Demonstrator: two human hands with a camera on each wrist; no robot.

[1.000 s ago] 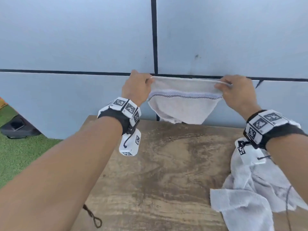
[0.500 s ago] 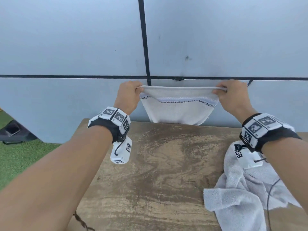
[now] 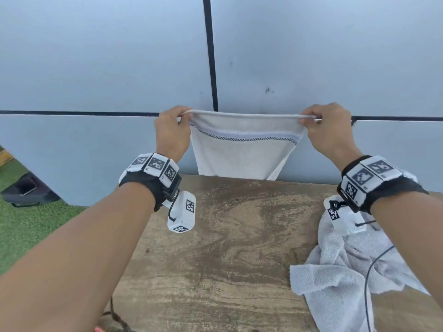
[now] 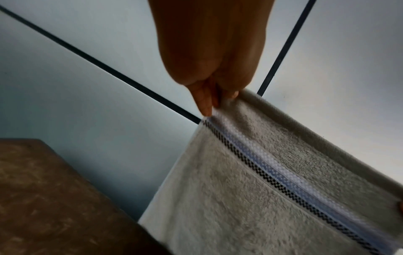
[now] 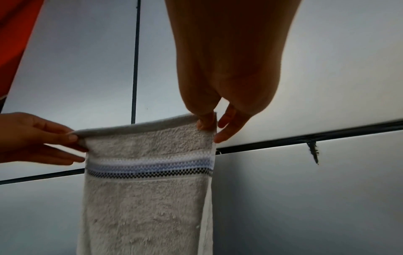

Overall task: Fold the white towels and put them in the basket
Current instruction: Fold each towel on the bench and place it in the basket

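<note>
Towel (image 3: 242, 149): pinched at both top corners, hanging past the far edge of the table (image 3: 227, 248).
Left hand (image 3: 171, 134): fingers pinching left corner.
Right hand (image 3: 328, 131): fingers pinching right corner.
Loose towels (image 3: 347, 267): heaped at table's right.

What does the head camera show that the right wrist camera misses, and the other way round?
Only the head view shows the wooden table, the crumpled towels lying on its right side, and the green turf beside it. Only the right wrist view shows the underside of the grip: the right hand pinching the held towel at its top corner, and something orange at the upper left. Both show the left hand and right hand holding that striped towel up by its top corners before the grey wall.
</note>
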